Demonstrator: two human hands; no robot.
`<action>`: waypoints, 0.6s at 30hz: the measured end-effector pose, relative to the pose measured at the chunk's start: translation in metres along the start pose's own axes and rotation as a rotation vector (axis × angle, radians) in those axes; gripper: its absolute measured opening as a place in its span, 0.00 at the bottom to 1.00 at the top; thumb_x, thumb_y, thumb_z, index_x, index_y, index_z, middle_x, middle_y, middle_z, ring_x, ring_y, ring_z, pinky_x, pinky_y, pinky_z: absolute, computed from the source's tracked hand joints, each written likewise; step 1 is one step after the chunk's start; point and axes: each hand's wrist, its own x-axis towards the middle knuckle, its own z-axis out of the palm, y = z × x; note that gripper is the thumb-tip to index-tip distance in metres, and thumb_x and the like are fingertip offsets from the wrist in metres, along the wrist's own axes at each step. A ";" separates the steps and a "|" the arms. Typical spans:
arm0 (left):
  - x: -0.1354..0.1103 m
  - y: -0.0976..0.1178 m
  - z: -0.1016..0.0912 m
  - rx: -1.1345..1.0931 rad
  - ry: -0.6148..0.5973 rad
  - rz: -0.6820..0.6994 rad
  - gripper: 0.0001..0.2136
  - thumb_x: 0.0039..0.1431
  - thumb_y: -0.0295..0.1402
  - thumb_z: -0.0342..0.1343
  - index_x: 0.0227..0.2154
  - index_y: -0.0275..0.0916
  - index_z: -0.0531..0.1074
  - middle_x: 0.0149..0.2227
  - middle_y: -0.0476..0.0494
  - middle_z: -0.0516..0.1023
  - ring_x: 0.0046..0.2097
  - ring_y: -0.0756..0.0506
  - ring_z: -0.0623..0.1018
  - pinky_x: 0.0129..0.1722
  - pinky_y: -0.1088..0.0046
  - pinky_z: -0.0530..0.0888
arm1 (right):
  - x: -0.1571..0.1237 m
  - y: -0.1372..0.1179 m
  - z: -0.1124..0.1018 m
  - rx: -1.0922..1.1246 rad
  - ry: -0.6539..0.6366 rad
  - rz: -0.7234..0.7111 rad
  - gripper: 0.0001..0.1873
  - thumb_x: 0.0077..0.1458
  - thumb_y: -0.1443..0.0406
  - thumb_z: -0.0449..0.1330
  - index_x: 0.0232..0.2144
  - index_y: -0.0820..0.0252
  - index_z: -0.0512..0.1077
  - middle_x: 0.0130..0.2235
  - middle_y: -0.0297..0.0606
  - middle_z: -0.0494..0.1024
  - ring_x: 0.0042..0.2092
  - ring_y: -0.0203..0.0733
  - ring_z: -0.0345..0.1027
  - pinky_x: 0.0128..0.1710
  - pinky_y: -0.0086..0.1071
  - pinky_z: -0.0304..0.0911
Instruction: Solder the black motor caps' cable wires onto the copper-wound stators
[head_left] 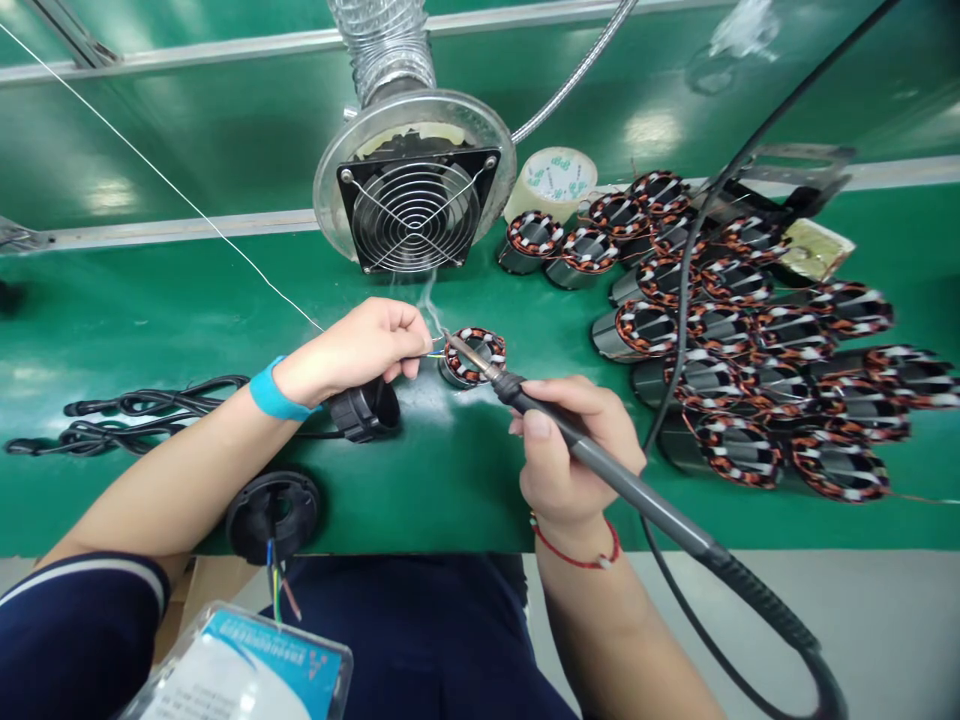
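Note:
In my right hand [574, 445] is a soldering iron [600, 460], gripped around its dark handle. Its tip meets thin coloured wires [435, 353] at the near-left rim of a motor stator [474, 358] with copper windings, and smoke rises there. My left hand [386, 340] is closed in a pinch on the thin wires beside the stator; the exact grip is partly hidden by the fingers. A thin pale strand [217, 230] runs from the upper left down to behind my left hand. Below that hand lies a black round housing [367, 412] with a cable.
A fume fan [415, 215] faces me behind the work. Many wound stators [739, 450] stand on the right, beside a tape roll [555, 180]. Black cables [150, 405] lie left. A black cover [271, 515] with wires sits at the front edge. The iron's cord [686, 290] crosses the right side.

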 end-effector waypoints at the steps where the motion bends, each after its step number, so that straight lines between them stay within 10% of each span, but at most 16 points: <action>1: 0.000 0.000 0.000 0.002 0.000 -0.001 0.08 0.55 0.22 0.53 0.22 0.34 0.67 0.19 0.52 0.72 0.18 0.58 0.63 0.20 0.81 0.60 | 0.000 0.000 0.000 -0.004 -0.008 -0.002 0.09 0.55 0.68 0.60 0.40 0.55 0.75 0.30 0.33 0.77 0.25 0.36 0.67 0.24 0.33 0.63; 18: -0.001 0.002 0.000 0.027 0.004 0.011 0.08 0.55 0.22 0.51 0.21 0.35 0.68 0.19 0.52 0.72 0.18 0.57 0.64 0.21 0.81 0.61 | 0.013 -0.008 0.007 -0.025 -0.175 0.178 0.22 0.64 0.62 0.56 0.60 0.48 0.64 0.49 0.39 0.80 0.43 0.45 0.79 0.46 0.43 0.75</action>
